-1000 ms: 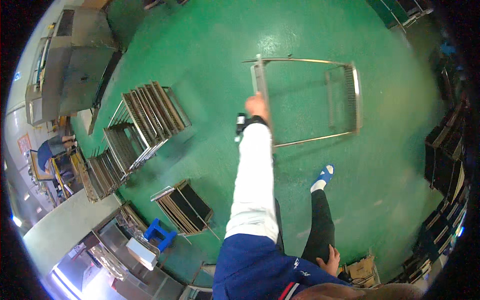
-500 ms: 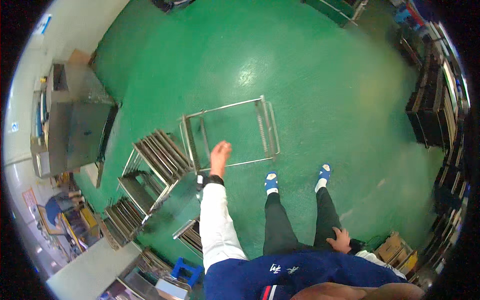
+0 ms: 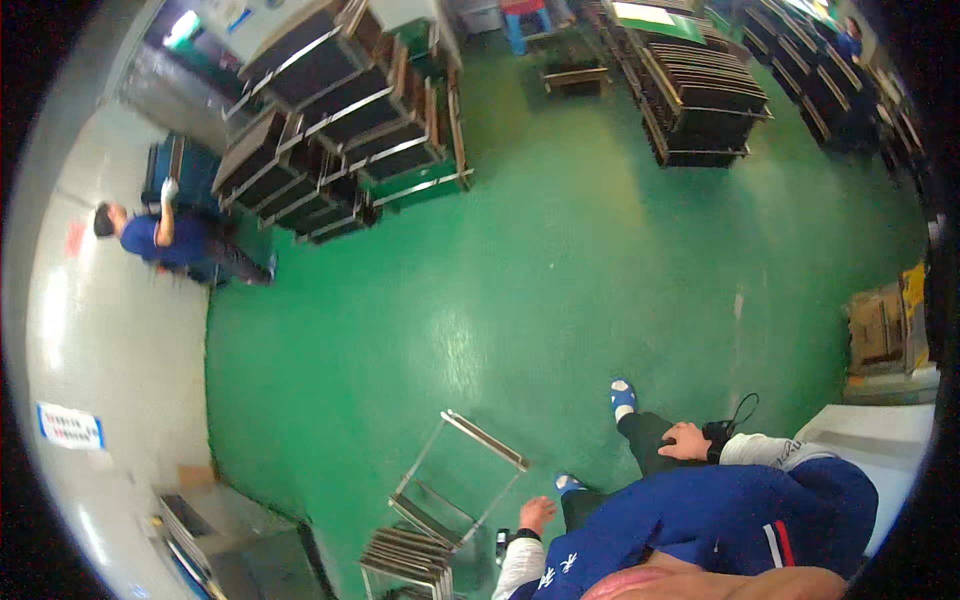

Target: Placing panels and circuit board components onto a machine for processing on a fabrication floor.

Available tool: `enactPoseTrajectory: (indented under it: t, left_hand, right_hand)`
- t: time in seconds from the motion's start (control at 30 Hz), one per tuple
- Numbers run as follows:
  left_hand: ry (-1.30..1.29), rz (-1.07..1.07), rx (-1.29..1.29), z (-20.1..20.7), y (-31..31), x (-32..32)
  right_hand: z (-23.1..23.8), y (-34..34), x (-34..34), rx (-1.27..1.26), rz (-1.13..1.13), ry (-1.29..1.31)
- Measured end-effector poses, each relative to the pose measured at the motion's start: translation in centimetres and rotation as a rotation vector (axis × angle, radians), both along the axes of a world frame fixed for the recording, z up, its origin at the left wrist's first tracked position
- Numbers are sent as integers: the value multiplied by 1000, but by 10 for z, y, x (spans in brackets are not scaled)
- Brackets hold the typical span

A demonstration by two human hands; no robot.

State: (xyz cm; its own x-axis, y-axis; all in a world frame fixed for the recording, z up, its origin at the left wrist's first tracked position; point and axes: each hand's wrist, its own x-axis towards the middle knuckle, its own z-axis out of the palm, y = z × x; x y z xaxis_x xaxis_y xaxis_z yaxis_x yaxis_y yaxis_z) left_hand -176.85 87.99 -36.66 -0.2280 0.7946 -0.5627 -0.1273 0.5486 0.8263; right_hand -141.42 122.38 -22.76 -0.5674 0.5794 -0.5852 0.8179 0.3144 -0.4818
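My left hand (image 3: 538, 515) hangs low beside my thigh, its fingers loosely apart with nothing seen in them. A dark strap device circles that wrist. Just left of it, an open metal rack frame (image 3: 425, 522) stands on the floor, and nothing shows between its bars. Against its near side is a rack of closely spaced dark panels (image 3: 405, 560), partly cut off by the lower edge. My right hand (image 3: 685, 441) is at my right thigh, fingers spread and holding nothing. A black strap and a thin dark cord are at that wrist.
Stacked metal racks (image 3: 340, 130) fill the far left, and more racks (image 3: 700, 95) stand at the far right. A co-worker (image 3: 165, 240) in dark blue stands by the left wall. A metal cabinet (image 3: 240, 545) is at lower left; cardboard boxes (image 3: 875, 330) are at right.
My view has swung round, so the rack frame now appears lower and the far racks and co-worker have come in. My left hand has moved from above the frame back toward my body.
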Motion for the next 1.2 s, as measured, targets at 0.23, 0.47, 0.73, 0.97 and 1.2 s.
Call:
enactPoseTrajectory:
  t: [0.23,0.47,0.73,0.97,1.2]
  left_hand:
    - [-245,276,-462,71,183,-10]
    - [-314,255,-548,99,333,-43]
    - [742,-1123,-435,49,511,-131]
    - [-205,57,-303,55,769,-219]
    - [-110,47,-148,106,969,-221]
  right_hand:
    - [-17,119,51,-275,-222,-44]
    - [-69,200,61,-161,-218,-149]
    - [-74,334,12,-117,-442,-96]
    - [-35,477,-40,-35,-603,-159]
    - [-32,577,-69,0,-668,-165]
